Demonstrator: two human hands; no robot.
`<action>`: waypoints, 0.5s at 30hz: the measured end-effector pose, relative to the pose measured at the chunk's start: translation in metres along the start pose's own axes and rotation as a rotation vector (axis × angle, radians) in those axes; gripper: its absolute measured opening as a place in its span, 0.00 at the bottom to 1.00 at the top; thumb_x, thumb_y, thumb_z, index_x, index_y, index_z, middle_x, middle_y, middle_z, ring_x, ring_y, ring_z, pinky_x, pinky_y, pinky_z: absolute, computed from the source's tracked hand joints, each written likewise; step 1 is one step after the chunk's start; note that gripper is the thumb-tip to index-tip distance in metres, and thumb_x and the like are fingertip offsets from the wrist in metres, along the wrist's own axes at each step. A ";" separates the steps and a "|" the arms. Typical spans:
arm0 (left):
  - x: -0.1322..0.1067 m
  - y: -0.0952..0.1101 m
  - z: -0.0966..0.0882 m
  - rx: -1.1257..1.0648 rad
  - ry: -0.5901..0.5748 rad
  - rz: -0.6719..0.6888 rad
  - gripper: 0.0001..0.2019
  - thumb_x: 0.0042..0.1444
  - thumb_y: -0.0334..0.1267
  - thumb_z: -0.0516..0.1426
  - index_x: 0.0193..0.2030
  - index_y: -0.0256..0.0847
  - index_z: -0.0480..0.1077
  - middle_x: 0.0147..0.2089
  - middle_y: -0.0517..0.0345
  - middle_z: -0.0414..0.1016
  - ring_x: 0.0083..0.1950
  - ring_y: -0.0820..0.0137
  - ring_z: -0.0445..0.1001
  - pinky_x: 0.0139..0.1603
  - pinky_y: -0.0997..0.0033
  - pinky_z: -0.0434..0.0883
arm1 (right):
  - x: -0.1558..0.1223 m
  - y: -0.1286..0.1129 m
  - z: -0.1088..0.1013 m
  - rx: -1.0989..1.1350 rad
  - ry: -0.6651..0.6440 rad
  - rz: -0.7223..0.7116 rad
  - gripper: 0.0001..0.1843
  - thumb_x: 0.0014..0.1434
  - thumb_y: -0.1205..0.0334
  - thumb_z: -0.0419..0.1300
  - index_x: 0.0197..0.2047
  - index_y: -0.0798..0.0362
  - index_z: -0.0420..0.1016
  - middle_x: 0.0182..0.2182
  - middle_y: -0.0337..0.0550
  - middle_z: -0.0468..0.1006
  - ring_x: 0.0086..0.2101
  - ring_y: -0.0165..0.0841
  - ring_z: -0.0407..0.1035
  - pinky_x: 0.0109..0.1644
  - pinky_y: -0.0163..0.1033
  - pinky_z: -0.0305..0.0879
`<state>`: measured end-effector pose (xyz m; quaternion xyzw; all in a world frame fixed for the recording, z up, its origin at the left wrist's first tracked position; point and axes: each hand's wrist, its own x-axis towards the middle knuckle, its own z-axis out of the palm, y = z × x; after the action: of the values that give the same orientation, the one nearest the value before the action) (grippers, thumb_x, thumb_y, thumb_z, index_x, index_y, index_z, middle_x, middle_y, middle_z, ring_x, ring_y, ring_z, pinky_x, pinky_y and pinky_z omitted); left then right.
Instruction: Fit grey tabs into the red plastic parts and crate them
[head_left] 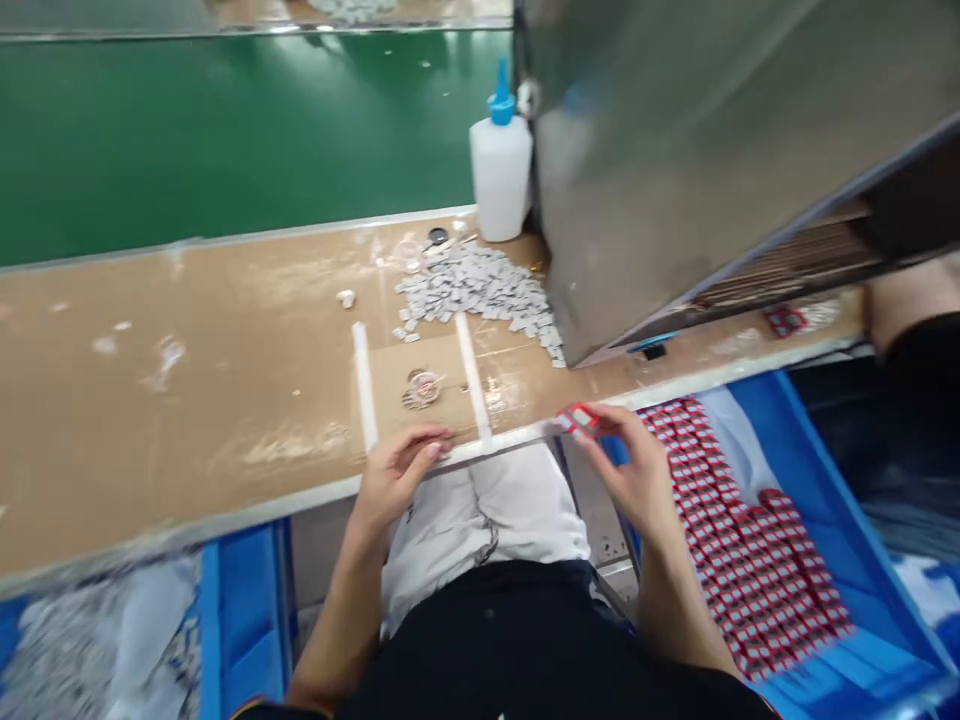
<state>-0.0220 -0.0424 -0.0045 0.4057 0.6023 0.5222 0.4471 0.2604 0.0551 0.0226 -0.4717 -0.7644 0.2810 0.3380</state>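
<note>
My right hand (630, 465) pinches a small red-and-white printed strip (577, 420) between thumb and fingers, just above the table's front edge. My left hand (397, 475) rests at that edge with its fingers loosely apart, holding nothing I can see. It lies next to the lower end of a white strip (365, 385) fixed to the brown work surface (187, 350). A second white strip (472, 375) runs parallel to the first, and a small round metallic piece (422, 388) lies between them. Beyond these sits a heap of small grey-white pieces (480, 295).
A blue crate (825, 510) to my right holds rows of red-and-white strips (750, 540). Another blue crate (240, 620) at lower left holds silvery material. A white glue bottle (501, 165) and a metal panel (675, 150) stand at the table's back, beside a green conveyor belt (225, 130).
</note>
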 end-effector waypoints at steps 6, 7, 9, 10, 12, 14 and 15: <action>0.006 0.008 0.002 0.060 0.013 -0.016 0.19 0.58 0.53 0.64 0.42 0.37 0.79 0.43 0.46 0.85 0.39 0.62 0.84 0.41 0.64 0.83 | 0.050 0.121 -0.086 -0.240 0.636 0.324 0.17 0.56 0.56 0.63 0.47 0.54 0.71 0.40 0.52 0.80 0.35 0.40 0.75 0.45 0.49 0.74; 0.006 0.008 0.003 0.064 0.017 -0.020 0.19 0.57 0.54 0.64 0.42 0.37 0.79 0.42 0.46 0.85 0.39 0.62 0.84 0.41 0.64 0.83 | 0.062 0.134 -0.096 -0.278 0.662 0.370 0.16 0.55 0.59 0.62 0.46 0.55 0.71 0.41 0.53 0.79 0.36 0.40 0.75 0.47 0.51 0.73; 0.005 0.009 0.002 0.076 0.031 -0.023 0.20 0.56 0.55 0.64 0.41 0.37 0.79 0.42 0.47 0.85 0.39 0.61 0.84 0.40 0.64 0.84 | 0.086 0.150 -0.112 -0.362 0.644 0.427 0.14 0.54 0.64 0.60 0.45 0.56 0.71 0.42 0.55 0.78 0.40 0.44 0.74 0.53 0.56 0.70; 0.004 0.009 0.002 0.081 0.036 -0.026 0.20 0.55 0.55 0.64 0.40 0.38 0.79 0.41 0.47 0.85 0.38 0.61 0.84 0.40 0.64 0.84 | 0.096 0.152 -0.117 -0.407 0.629 0.429 0.14 0.53 0.66 0.60 0.45 0.56 0.71 0.43 0.57 0.77 0.44 0.46 0.73 0.56 0.59 0.68; 0.003 0.009 0.002 0.088 0.053 -0.031 0.21 0.55 0.56 0.65 0.39 0.38 0.80 0.41 0.47 0.85 0.37 0.61 0.84 0.38 0.64 0.83 | 0.111 0.148 -0.125 -0.481 0.632 0.388 0.16 0.53 0.68 0.60 0.47 0.58 0.71 0.47 0.61 0.74 0.52 0.52 0.69 0.61 0.63 0.62; 0.002 0.009 0.004 0.087 0.071 -0.038 0.21 0.54 0.57 0.65 0.39 0.38 0.80 0.41 0.47 0.85 0.37 0.61 0.83 0.38 0.65 0.83 | 0.126 0.136 -0.127 -0.506 0.689 0.320 0.16 0.56 0.68 0.59 0.49 0.59 0.71 0.49 0.62 0.72 0.56 0.53 0.66 0.63 0.64 0.59; 0.002 0.009 0.005 0.085 0.086 -0.043 0.21 0.54 0.57 0.65 0.39 0.39 0.80 0.41 0.47 0.85 0.38 0.61 0.83 0.38 0.65 0.83 | 0.135 0.127 -0.125 -0.488 0.694 0.263 0.16 0.59 0.68 0.57 0.51 0.60 0.70 0.49 0.62 0.72 0.56 0.52 0.66 0.63 0.64 0.60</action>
<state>-0.0171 -0.0380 0.0041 0.3885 0.6512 0.5033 0.4143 0.3821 0.2423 0.0382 -0.6974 -0.5830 -0.0422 0.4146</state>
